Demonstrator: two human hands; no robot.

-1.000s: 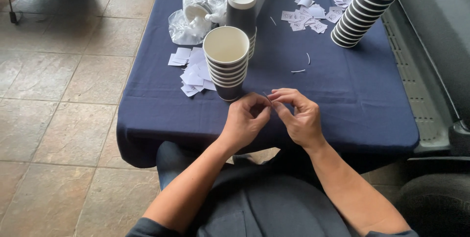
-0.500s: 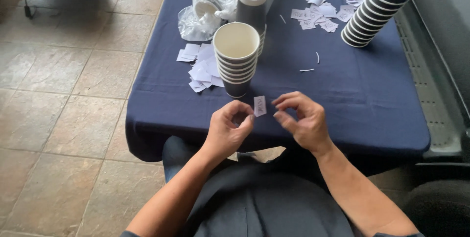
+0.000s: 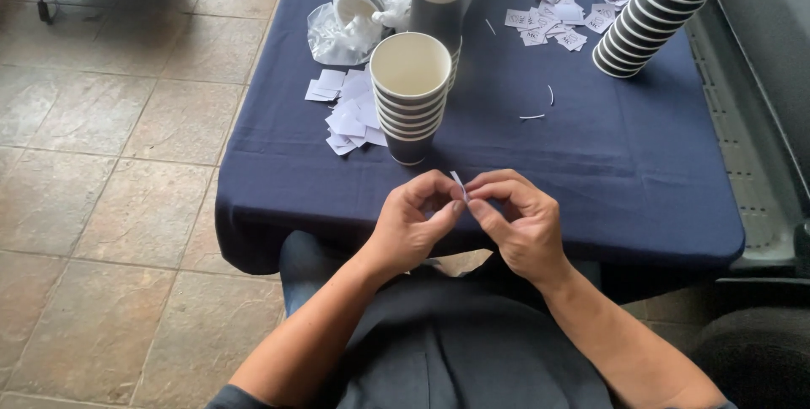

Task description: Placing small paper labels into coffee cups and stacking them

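We pinch a small paper slip between left hand and right hand, both grasping it. Hands sit just in front of the striped cup stack (paper squares left of it).

**Hands together at the table's near edge**

Your left hand and right hand meet fingertip to fingertip, thumbs and forefingers pinched, other fingers curled. Both forearms are bare and angle inward from your lap, wrists slightly bent.

Paper slip matt white; cups ribbed paper; tablecloth matt navy cloth; bag glossy clear plastic.
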